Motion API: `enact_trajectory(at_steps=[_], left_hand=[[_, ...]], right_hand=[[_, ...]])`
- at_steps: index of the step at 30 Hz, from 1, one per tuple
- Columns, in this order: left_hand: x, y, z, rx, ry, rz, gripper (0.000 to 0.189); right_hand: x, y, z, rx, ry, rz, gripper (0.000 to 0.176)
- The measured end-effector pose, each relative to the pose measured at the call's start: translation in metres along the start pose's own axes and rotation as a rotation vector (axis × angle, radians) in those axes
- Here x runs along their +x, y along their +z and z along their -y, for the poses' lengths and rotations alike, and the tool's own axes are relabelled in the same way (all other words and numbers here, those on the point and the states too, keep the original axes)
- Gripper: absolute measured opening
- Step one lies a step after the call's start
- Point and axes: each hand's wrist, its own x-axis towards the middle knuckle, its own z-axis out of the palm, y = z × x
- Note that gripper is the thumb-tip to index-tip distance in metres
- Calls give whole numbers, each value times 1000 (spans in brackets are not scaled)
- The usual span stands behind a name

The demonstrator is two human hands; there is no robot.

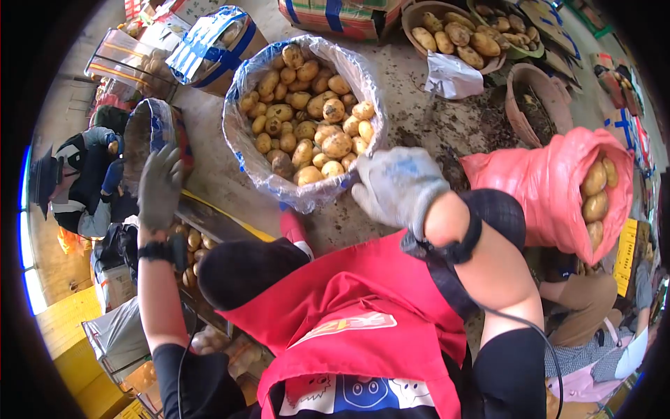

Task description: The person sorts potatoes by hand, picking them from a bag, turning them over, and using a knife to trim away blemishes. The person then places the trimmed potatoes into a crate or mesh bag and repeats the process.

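A round container lined with clear plastic (234,129) stands on the floor in front of me, filled with potatoes (300,115). My right hand (398,185), in a grey work glove, is at the container's near right rim with its fingers curled against the plastic liner. My left hand (160,185), also gloved, is raised on the left, holding nothing, with its fingers stretched out. It is nearest to another plastic-lined container (143,129). Below the left hand, more potatoes (192,244) show partly behind my knee.
At right lies a pink sack (537,185) of potatoes, open-mouthed. Behind it stand a pinkish tub (513,91) and a bowl of potatoes (453,35). Soil (433,133) litters the floor. A taped box (216,45) stands at back left. A person (84,178) sits at left; another (593,328) at right.
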Motion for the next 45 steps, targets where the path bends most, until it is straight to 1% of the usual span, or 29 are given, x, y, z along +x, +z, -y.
enact_trajectory(at_steps=[1, 2, 4, 6, 8, 10, 12, 14, 16, 18, 19, 21, 22, 26, 28, 29, 30, 32, 34, 35, 36, 37, 38, 40, 41, 42, 43, 44, 45], left_hand=[[38, 24, -3, -596, -231, -80, 38], [74, 49, -7, -625, -386, -52, 42], [148, 107, -1, -503, -527, 25, 47], [200, 170, 3, -382, -548, -72, 54], [256, 215, 34, -208, -581, -89, 57], [307, 246, 82, -93, -560, 64, 68], [313, 290, 74, 200, -438, -68, 78], [324, 318, 66, 383, -522, -59, 99], [332, 350, 71, 476, -640, -137, 109], [346, 349, 78, 390, -635, -162, 113], [350, 350, 84, 483, -591, -192, 111], [372, 344, 125, 551, -571, -106, 108], [369, 340, 103, 565, -625, -96, 105], [341, 336, 96, 413, -560, -166, 88], [310, 334, 88, -345, -577, -256, 61], [293, 328, 65, -551, -635, -271, 51], [275, 312, 71, -839, -569, -114, 60], [239, 279, 78, 539, 515, 147, 55], [193, 253, -11, 455, 613, 214, 49], [176, 244, -25, 89, 386, 417, 49], [158, 234, -40, -431, 65, 541, 50], [140, 225, -55, -787, -234, 537, 50], [124, 216, -70, -1030, -268, 666, 52], [89, 219, -101, -1019, -237, 625, 57], [74, 222, -113, -971, -201, 583, 56], [61, 223, -120, -925, -164, 539, 56], [50, 223, -123, -764, -102, 489, 51], [42, 222, -123, -771, -87, 482, 51], [36, 220, -118, -835, -213, 439, 49]], right_hand=[[1, -1, 0, 38, -57, -43, 38], [2, -3, -1, 70, -117, -81, 37], [6, -7, -3, 86, -124, -92, 37], [15, -8, -7, 28, -104, -117, 40], [24, -13, -12, 10, -53, -34, 42], [30, -11, -22, 31, -52, -85, 46], [36, -13, -32, 36, -26, -21, 49], [45, -18, -40, 30, 8, 1, 52], [51, -19, -45, 41, 21, -6, 53], [55, -18, -49, 47, 32, -18, 53], [55, -17, -50, 45, 29, -32, 53], [52, -17, -51, 50, 38, -38, 53], [50, -17, -52, 48, 37, -36, 53], [45, -16, -49, 57, 32, -42, 53], [41, -14, -46, 66, 18, -80, 52], [39, -12, -44, 74, 1, -115, 51], [38, -14, -41, 80, 1, -119, 51], [34, -17, -35, 37, 23, -51, 50], [29, -11, -29, 32, -1, -94, 49], [28, -10, -26, 45, 3, -153, 48], [23, -9, -21, 56, 6, -211, 48], [15, -8, -14, 65, -3, -179, 54], [12, -5, -9, 60, -7, -182, 54], [13, -1, -5, 414, 42, -437, 63], [12, -7, -3, 666, 22, -396, 74], [21, 18, -7, 827, -56, -493, 71], [26, 13, -9, 1174, -10, -277, 67], [27, 6, -10, 1503, 38, -45, 63], [19, 1, -8, 1741, 62, 71, 58]])
